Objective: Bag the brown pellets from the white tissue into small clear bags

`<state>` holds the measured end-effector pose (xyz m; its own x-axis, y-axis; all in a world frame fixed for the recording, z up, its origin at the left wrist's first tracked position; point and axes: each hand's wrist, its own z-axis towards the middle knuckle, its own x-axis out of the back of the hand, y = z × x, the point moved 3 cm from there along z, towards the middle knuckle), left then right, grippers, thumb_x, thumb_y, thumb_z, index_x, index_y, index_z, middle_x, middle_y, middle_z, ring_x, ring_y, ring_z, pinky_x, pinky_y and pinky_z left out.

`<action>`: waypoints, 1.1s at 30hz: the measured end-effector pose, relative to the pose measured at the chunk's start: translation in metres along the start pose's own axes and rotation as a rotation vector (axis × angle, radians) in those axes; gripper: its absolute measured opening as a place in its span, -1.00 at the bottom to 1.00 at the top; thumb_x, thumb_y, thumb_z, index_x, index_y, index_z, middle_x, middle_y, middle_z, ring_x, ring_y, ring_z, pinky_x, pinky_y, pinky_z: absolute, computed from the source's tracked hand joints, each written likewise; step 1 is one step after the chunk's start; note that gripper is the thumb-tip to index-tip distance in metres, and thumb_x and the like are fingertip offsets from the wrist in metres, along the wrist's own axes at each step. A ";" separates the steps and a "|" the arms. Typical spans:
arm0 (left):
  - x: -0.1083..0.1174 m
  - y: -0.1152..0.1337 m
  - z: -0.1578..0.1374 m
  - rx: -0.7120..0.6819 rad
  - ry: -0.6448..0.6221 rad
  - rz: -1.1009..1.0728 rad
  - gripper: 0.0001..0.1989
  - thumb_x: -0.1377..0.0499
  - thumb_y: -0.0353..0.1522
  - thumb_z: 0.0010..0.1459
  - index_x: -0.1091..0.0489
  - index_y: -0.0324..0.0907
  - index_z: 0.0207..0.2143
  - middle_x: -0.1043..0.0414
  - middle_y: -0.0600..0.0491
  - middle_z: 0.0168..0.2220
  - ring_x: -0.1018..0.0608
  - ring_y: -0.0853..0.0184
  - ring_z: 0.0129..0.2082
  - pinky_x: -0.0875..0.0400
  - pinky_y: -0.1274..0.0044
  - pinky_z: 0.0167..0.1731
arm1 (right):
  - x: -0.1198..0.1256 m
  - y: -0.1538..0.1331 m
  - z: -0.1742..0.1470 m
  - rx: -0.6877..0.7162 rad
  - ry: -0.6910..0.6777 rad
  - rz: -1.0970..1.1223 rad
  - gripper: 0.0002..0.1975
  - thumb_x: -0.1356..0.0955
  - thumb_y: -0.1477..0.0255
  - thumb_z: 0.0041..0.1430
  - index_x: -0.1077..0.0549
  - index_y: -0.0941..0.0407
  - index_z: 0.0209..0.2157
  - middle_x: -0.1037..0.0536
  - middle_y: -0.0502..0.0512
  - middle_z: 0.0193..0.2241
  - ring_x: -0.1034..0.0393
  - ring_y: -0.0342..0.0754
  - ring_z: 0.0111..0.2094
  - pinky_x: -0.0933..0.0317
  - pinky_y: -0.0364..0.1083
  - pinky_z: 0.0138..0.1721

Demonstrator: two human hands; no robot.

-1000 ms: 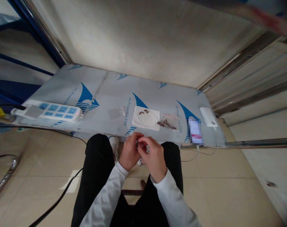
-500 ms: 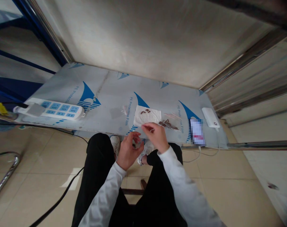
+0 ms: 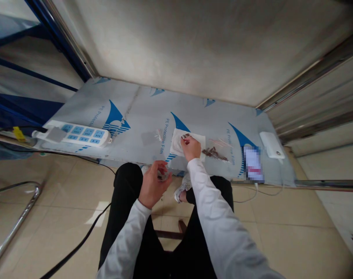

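My left hand (image 3: 154,185) is curled round a small clear container (image 3: 162,175) in front of the bench edge; something dark shows inside it. My right hand (image 3: 192,148) is over a white paper sheet (image 3: 177,145), its fingertips pinched together at the small dark brown pieces (image 3: 187,135) lying there. Whether a piece is between those fingertips is hidden. Just right of this hand, a clear bag (image 3: 223,144) lies flat, with a pile of brown pieces (image 3: 215,154) at its near side.
A film-covered bench (image 3: 141,104) spans the view. On it lie a white power strip (image 3: 83,133) at left, some thin clear bits (image 3: 158,135), a phone (image 3: 253,164) and a white power bank (image 3: 272,144) with cables at right. A wall (image 3: 188,50) stands behind.
My right hand has moved away from my left, forward onto the paper and the brown pieces. My left hand keeps hold of the clear container. The view has shifted slightly.
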<state>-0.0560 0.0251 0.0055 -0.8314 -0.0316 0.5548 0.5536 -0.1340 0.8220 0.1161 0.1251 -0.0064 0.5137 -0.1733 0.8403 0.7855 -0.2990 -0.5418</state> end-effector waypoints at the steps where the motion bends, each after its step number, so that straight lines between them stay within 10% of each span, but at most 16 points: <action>1: -0.001 0.002 0.001 -0.010 -0.006 -0.006 -0.70 -0.21 -0.40 -0.01 -0.27 -0.16 -0.18 -0.45 0.13 -0.42 -0.51 0.38 -0.42 -0.38 0.54 -0.35 | 0.010 -0.003 -0.014 0.051 -0.005 0.050 -0.79 -0.34 0.30 0.15 -0.53 0.15 -0.33 -0.59 0.10 -0.42 -0.46 -0.07 -0.37 -0.25 -0.14 -0.25; 5: -0.007 0.016 -0.001 -0.039 -0.059 -0.023 -0.66 -0.22 -0.43 -0.05 -0.26 -0.15 -0.17 -0.47 0.09 -0.36 -0.52 0.33 -0.39 -0.38 0.49 -0.32 | 0.056 -0.019 -0.080 0.367 -0.200 0.287 -0.84 -0.38 0.31 0.10 -0.51 0.12 -0.38 -0.54 -0.02 -0.54 -0.36 -0.16 -0.55 -0.22 -0.18 -0.43; 16: -0.025 0.071 -0.029 -0.206 -0.134 -0.012 -0.54 -0.08 -0.64 -0.18 -0.26 -0.14 -0.18 -0.45 0.03 -0.32 -0.50 0.22 -0.27 -0.36 0.44 -0.29 | 0.115 -0.036 -0.133 0.671 -0.378 -0.247 -0.86 -0.38 0.63 0.01 -0.49 0.12 -0.52 -0.49 0.10 -0.46 -0.40 -0.04 -0.40 -0.25 -0.10 -0.35; 23: -0.010 0.071 -0.043 -0.217 -0.047 -0.160 -0.45 -0.26 -0.41 -0.07 -0.14 -0.18 -0.02 -0.34 0.02 -0.26 -0.46 0.31 -0.29 -0.38 0.44 -0.24 | 0.133 -0.009 -0.158 0.585 -0.392 0.194 -0.82 -0.38 0.28 0.14 -0.55 0.08 -0.42 -0.40 0.12 -0.15 -0.41 -0.10 -0.28 -0.31 -0.08 -0.17; 29: 0.006 0.071 -0.060 -0.201 -0.081 -0.279 -0.25 -0.34 -0.33 -0.16 -0.10 -0.18 0.09 -0.33 -0.04 -0.14 -0.46 0.26 -0.17 -0.37 0.38 -0.11 | 0.121 0.005 -0.170 0.419 -0.360 0.525 -0.86 -0.34 0.35 0.18 -0.52 0.08 -0.36 -0.58 0.02 -0.36 -0.48 -0.09 -0.33 -0.33 -0.14 -0.24; 33: 0.018 0.061 -0.060 -0.033 -0.119 -0.581 -0.57 -0.22 -0.24 0.06 -0.28 -0.18 -0.03 -0.42 -0.07 -0.13 -0.49 0.26 -0.13 -0.40 0.43 -0.11 | 0.122 0.008 -0.171 0.371 -0.341 0.602 -0.86 -0.33 0.36 0.18 -0.51 0.08 -0.29 -0.60 0.04 -0.32 -0.48 -0.10 -0.36 -0.35 -0.13 -0.28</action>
<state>-0.0399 -0.0429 0.0580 -0.9856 0.1670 0.0274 0.0061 -0.1272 0.9919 0.1258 -0.0590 0.0951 0.9180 0.1094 0.3812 0.3717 0.0980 -0.9232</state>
